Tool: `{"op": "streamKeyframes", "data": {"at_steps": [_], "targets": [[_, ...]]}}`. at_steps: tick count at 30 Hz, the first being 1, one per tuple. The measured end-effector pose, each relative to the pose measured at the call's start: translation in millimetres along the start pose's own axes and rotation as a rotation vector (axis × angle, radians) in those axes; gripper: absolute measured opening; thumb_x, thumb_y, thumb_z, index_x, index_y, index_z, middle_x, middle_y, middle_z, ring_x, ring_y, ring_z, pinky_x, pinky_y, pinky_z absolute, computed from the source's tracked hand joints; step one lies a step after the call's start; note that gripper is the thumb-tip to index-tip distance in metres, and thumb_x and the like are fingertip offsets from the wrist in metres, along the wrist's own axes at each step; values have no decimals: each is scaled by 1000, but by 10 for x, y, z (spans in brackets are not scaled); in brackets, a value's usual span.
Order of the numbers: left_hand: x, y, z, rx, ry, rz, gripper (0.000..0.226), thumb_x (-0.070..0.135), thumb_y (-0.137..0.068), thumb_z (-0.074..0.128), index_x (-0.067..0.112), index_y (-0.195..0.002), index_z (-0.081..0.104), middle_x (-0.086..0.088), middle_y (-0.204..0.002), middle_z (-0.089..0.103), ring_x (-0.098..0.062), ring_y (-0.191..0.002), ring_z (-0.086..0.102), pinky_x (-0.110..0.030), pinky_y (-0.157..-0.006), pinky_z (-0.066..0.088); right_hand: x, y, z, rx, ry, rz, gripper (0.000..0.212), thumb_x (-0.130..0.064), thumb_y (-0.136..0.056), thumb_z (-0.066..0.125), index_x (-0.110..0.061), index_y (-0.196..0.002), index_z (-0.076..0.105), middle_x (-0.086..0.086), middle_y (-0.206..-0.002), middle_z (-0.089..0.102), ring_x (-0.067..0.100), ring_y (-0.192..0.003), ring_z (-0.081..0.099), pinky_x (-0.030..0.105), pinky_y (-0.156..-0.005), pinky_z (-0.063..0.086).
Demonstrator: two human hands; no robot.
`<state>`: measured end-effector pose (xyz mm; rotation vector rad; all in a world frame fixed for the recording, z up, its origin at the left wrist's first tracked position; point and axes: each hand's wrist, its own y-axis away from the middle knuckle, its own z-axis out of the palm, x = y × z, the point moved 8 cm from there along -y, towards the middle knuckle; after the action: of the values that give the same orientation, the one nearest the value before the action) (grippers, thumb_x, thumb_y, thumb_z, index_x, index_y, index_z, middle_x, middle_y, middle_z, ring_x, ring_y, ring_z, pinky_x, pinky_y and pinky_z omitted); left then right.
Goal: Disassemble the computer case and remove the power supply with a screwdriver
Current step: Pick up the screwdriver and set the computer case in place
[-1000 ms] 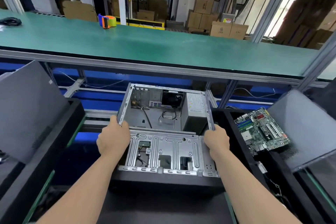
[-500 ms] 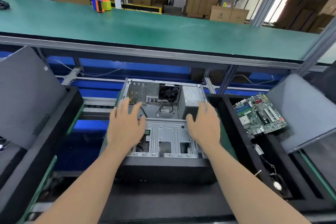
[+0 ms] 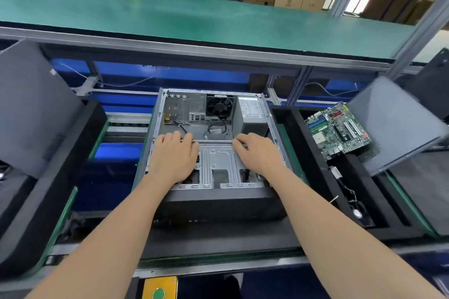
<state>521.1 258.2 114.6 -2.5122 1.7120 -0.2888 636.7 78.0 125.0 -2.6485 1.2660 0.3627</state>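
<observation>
Green bench (image 3: 218, 19), open grey PC case (image 3: 218, 160)

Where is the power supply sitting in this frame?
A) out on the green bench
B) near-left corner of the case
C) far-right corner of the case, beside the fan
C: the power supply sits in the computer case's far-right corner, right of the fan.

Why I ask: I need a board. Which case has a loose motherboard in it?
The right case: the motherboard lies tilted in it. The middle case and the left case show none.
</observation>
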Motion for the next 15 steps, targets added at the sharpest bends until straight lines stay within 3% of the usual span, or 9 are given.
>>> {"op": "streamKeyframes", "data": {"at_steps": [12, 15], "targets": [[41, 204, -26, 18, -5, 23, 37, 41, -104, 26, 18, -107, 55, -5, -99, 62, -27, -92, 55, -42, -88, 39, -22, 260, -16, -5, -26, 13, 38, -44, -110, 39, -24, -109, 71, 3, -94, 66, 28, -80, 64, 37, -76, 46], [45, 179, -34, 31, 65, -22, 33, 36, -102, 33, 16, -109, 60, -7, -103, 65, -29, -96, 56, -44, -93, 37, -20, 284, -42, -13, -35, -3, 36, -43, -110, 42, -23, -117, 72, 3, -106, 71, 27, -91, 67, 41, -88, 52]]}}
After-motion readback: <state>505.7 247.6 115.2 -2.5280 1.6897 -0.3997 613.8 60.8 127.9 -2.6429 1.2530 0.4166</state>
